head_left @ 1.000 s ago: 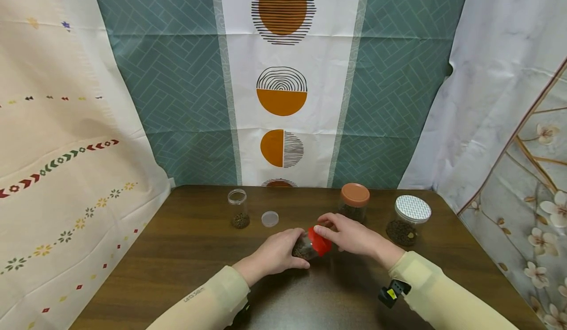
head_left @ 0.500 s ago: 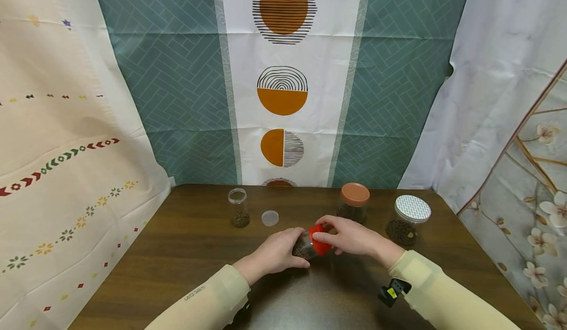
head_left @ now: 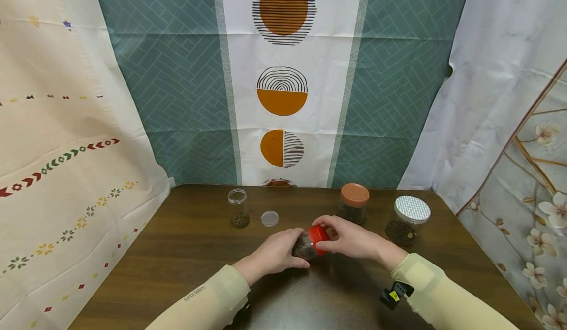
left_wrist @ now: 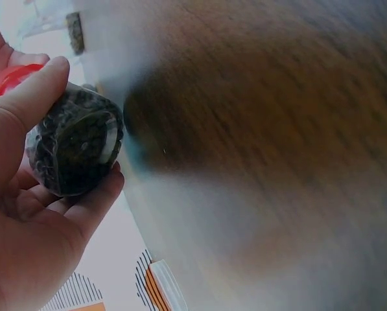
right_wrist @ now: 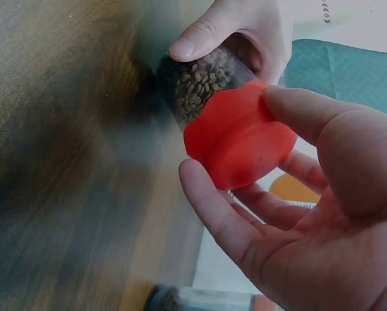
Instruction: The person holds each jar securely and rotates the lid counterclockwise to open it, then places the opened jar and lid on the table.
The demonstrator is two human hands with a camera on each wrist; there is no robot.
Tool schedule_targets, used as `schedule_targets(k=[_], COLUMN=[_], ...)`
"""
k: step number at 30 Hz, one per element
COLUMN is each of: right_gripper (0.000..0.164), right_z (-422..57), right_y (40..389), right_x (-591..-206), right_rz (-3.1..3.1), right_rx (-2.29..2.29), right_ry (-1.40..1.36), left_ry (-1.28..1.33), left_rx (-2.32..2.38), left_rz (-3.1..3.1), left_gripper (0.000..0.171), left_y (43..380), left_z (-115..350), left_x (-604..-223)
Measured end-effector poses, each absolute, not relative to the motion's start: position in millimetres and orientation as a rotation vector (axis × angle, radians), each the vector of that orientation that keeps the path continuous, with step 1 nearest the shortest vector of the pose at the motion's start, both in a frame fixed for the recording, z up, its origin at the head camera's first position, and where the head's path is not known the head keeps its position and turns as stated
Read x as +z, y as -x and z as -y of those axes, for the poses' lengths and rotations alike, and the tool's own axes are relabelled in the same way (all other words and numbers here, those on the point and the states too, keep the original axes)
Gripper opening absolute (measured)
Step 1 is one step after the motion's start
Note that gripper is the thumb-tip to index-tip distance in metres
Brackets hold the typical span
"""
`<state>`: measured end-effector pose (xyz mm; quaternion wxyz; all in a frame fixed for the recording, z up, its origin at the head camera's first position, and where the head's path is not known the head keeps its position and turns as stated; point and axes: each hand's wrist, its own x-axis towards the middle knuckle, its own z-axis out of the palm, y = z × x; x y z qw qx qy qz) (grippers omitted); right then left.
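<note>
A clear jar (head_left: 302, 247) of dark brown beans is tilted over the table, its red lid (head_left: 317, 239) toward the right. My left hand (head_left: 275, 252) grips the jar's body, thumb on one side and fingers around the other, as the left wrist view shows. My right hand (head_left: 350, 239) holds the red lid between thumb and fingers. In the right wrist view the lid (right_wrist: 242, 136) has a wavy edge and sits on the jar's mouth, with the beans (right_wrist: 203, 84) showing behind it.
On the wooden table (head_left: 186, 251) stand a lidless clear jar (head_left: 239, 209) with some beans, a small clear lid (head_left: 269, 218), an orange-lidded jar (head_left: 354, 202) and a patterned-lid jar (head_left: 408, 219). Curtains (head_left: 186, 98) hang behind the table's far edge.
My right hand's fingers have shifted around the red lid, and the lid has turned a little. My left hand keeps the jar in the same place.
</note>
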<state>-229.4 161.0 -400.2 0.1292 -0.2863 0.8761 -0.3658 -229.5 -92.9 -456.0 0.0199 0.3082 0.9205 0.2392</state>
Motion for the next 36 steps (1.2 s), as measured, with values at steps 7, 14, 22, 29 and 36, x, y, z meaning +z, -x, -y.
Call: schedule_targets(k=[7,14,22,29,36], right_gripper=[0.055,0.054,0.064,0.064,0.05], right_z=[-165,-166,-166,-159,-156], right_y=[230,230,228,228,227], right_x=[-404,-406,-407,-404,-406], right_rz=[-2.554,-2.532,-2.521,-2.58,-2.573], right_rx=[-1.065,-1.103,-1.145,-1.157,-1.112], right_ry=[0.929,0.966,0.919,0.532,0.514], left_ry=[-0.944,-0.948,-0.96,-0.96,-0.967], left_rx=[0.733,0.725,0.738,0.744,0.744], left_rz=[-2.854,-2.863,-2.863,-2.861,-2.865], left_gripper=[0.069,0.069,0.068,0.07,0.071], left_y=[229,229,230,229,227], left_z=[92,92,92,92,92], left_x=[-456,-457,-458,-456,-454])
